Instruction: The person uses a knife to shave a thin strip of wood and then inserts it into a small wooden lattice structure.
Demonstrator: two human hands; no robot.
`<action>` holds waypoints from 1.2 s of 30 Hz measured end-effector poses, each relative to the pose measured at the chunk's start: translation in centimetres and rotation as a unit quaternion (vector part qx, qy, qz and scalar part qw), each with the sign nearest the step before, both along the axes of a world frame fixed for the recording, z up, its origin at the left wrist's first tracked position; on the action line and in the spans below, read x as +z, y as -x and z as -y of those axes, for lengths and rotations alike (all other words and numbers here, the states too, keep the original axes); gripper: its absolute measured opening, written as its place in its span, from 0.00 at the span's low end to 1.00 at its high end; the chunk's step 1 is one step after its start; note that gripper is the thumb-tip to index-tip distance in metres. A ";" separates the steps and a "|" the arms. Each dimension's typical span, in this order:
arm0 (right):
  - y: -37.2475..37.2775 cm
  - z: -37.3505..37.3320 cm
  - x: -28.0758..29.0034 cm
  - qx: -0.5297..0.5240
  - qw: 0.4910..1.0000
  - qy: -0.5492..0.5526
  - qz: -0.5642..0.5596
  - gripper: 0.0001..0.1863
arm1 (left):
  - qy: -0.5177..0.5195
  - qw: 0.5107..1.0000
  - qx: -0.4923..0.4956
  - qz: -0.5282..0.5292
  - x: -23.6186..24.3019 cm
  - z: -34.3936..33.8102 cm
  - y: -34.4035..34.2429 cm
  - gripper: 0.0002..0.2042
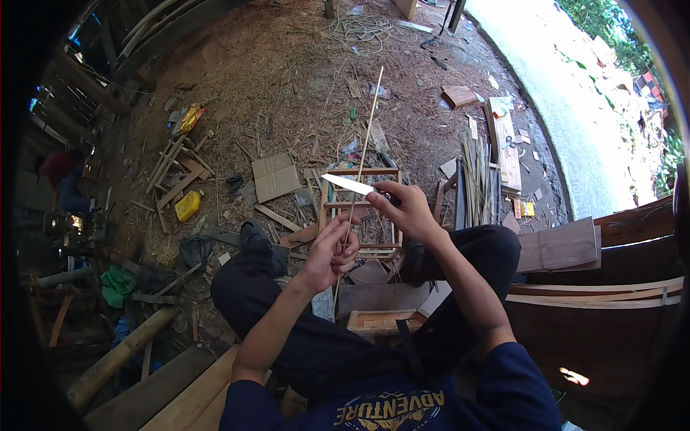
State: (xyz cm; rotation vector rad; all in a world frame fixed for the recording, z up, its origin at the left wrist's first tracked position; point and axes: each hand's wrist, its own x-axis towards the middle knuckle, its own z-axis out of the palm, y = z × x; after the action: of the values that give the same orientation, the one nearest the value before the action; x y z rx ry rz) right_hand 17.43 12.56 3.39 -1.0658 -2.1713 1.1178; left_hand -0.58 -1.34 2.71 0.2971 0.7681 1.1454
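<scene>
A long thin strip of bamboo or wood (pixel 370 118) runs upright through my left hand (pixel 333 253), whose fingers are closed round it. My right hand (pixel 402 210) grips a knife, its handle mostly hidden in the palm. The knife's bright blade (pixel 346 184) points left and lies across the strip, just above my left hand. Whether the edge touches the strip I cannot make out. Below both hands, a wooden frame (pixel 359 172) with crossbars rests on the ground between my legs.
A cardboard piece (pixel 276 177), a yellow container (pixel 188 206) and wood scraps litter the ground to the left. On the right lie a bundle of thin strips (pixel 477 183) and a plank (pixel 505 144) with scissors on it. Far left, another person (pixel 61 172) is dimly visible.
</scene>
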 end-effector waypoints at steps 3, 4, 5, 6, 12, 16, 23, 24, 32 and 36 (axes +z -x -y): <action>0.0 0.2 0.3 0.007 1.000 -0.018 0.007 0.26 | 0.006 1.000 0.002 0.009 0.0 0.0 0.0 0.12; 0.0 0.4 0.4 0.015 0.999 -0.037 0.011 0.26 | 0.008 1.000 0.002 0.008 0.0 0.0 0.0 0.12; 0.1 0.5 0.2 0.014 0.999 -0.037 0.012 0.26 | 0.009 1.000 0.001 0.007 0.0 -0.1 0.0 0.12; 0.1 0.6 -0.1 0.037 0.997 -0.070 0.000 0.24 | 0.009 1.000 0.001 0.007 0.0 -0.1 0.0 0.12; 0.5 1.3 0.2 0.092 0.988 -0.118 0.027 0.22 | 0.012 1.000 0.014 -0.014 -0.6 -0.1 -0.2 0.11; 0.2 0.4 -0.5 0.044 0.991 -0.116 0.045 0.24 | 0.020 0.999 0.024 -0.040 -0.1 -0.6 -0.5 0.16; -0.1 0.3 0.0 0.006 0.994 -0.104 0.022 0.24 | -0.029 0.997 -0.020 -0.071 0.3 0.0 0.4 0.20; 0.0 0.5 0.0 0.020 0.992 -0.120 0.012 0.23 | -0.029 0.997 -0.020 -0.071 0.0 0.0 0.4 0.20; 0.2 0.3 -0.6 0.028 0.989 -0.142 0.020 0.22 | -0.037 0.996 -0.001 -0.079 0.5 -0.3 -0.4 0.21; 0.1 0.3 -0.3 0.012 0.995 -0.094 0.041 0.24 | -0.063 0.993 -0.009 -0.096 -0.6 -0.1 0.0 0.20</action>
State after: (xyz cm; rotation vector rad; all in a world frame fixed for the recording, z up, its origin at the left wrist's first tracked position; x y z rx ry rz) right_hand 17.29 12.26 3.11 -1.0201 -2.3061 0.8715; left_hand -0.55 -1.24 2.08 0.5255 0.8615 1.1618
